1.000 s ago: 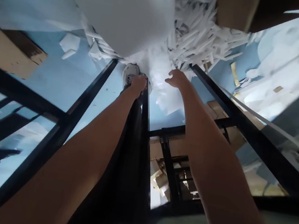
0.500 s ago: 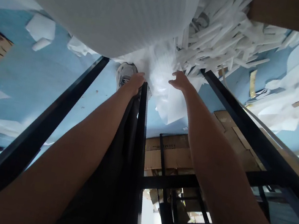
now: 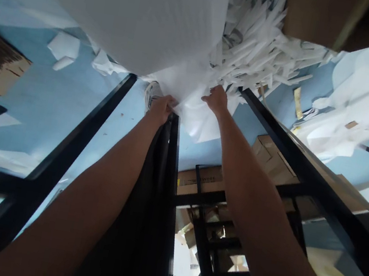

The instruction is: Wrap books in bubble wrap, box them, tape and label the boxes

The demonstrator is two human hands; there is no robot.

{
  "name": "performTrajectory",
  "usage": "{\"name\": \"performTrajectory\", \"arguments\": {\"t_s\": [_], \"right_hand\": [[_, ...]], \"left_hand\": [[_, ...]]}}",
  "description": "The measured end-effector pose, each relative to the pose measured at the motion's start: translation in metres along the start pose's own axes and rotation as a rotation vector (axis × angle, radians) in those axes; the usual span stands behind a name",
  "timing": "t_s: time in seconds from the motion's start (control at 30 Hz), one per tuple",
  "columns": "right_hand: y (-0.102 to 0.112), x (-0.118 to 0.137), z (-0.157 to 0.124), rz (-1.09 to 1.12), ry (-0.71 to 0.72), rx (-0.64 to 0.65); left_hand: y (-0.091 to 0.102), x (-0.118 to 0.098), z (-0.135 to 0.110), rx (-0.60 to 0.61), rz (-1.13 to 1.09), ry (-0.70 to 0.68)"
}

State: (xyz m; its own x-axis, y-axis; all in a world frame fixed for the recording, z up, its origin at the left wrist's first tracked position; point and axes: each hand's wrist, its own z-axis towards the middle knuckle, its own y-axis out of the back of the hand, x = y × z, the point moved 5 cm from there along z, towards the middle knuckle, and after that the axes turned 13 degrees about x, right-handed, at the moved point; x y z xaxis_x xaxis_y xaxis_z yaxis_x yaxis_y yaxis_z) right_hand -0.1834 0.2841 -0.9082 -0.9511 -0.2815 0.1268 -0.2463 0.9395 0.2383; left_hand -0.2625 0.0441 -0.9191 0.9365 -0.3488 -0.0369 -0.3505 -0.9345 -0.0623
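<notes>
A large roll of thin white foam sheet [image 3: 139, 11] fills the top of the view, and its loose end [image 3: 192, 111] hangs down between my arms. My left hand [image 3: 162, 107] is closed at the left edge of this loose end, above a grey shoe [image 3: 152, 93]. On the right side of the sheet, my right hand [image 3: 217, 100] has its fingers bent in, thumb and fingertips against the foam. The fingertips of both hands are partly hidden. Both arms reach down past the black metal frame bars [image 3: 172, 155].
A heap of white foam strips [image 3: 257, 51] lies beyond my right hand. Cardboard boxes [image 3: 198, 178] sit below, and a brown carton [image 3: 320, 14] is at top right. Black bars [image 3: 82, 129] slope along both sides. White sheets [image 3: 365, 103] and scraps cover parts of the blue floor.
The view has shifted a little. My left hand has closed in on the sheet's left edge, and my right hand's fingers have drawn in against the foam.
</notes>
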Motion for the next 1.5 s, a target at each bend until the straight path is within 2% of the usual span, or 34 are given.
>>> {"name": "performTrajectory", "arguments": {"t_s": [0.07, 0.13, 0.23, 0.33, 0.43, 0.53, 0.67, 0.9, 1.07, 1.17, 1.27, 1.37, 1.5], "right_hand": [[0.012, 0.016, -0.029, 0.108, -0.006, 0.037], [0.024, 0.034, -0.061, 0.187, -0.019, 0.184], [0.053, 0.064, -0.116, 0.134, 0.011, 0.340], [0.093, 0.091, -0.172, 0.086, 0.068, 0.337], [0.126, 0.109, -0.227, 0.149, 0.095, 0.361], [0.148, 0.123, -0.281, 0.187, 0.096, 0.364], [0.161, 0.138, -0.356, 0.183, 0.111, 0.343], [0.167, 0.163, -0.486, 0.500, 0.387, 0.223], [0.190, 0.157, -0.585, 0.610, 0.533, 0.078], [0.205, 0.148, -0.653, 0.639, 0.634, 0.077], [0.219, 0.134, -0.723, 0.699, 0.693, 0.064], [0.225, 0.117, -0.788, 0.713, 0.796, 0.094], [0.222, 0.082, -0.850, 0.605, 1.048, 0.123]], "left_hand": [[-0.007, -0.008, -0.037, 0.056, -0.096, 0.004], [-0.017, -0.016, -0.077, 0.134, -0.135, 0.022], [-0.026, -0.029, -0.138, 0.157, -0.118, 0.049], [-0.028, -0.044, -0.195, 0.141, -0.219, 0.001], [-0.029, -0.062, -0.249, 0.235, -0.306, -0.094], [-0.026, -0.075, -0.303, 0.309, -0.288, -0.118], [-0.026, -0.088, -0.372, 0.404, -0.273, -0.153], [-0.024, -0.098, -0.485, 0.445, -0.117, -0.130], [-0.028, -0.113, -0.579, 0.548, -0.054, -0.209], [-0.036, -0.122, -0.643, 0.639, 0.001, -0.254], [-0.039, -0.123, -0.696, 0.622, 0.079, -0.250], [-0.038, -0.114, -0.731, 0.585, 0.119, -0.272], [-0.044, -0.082, -0.754, 0.655, 0.143, -0.303]]}}
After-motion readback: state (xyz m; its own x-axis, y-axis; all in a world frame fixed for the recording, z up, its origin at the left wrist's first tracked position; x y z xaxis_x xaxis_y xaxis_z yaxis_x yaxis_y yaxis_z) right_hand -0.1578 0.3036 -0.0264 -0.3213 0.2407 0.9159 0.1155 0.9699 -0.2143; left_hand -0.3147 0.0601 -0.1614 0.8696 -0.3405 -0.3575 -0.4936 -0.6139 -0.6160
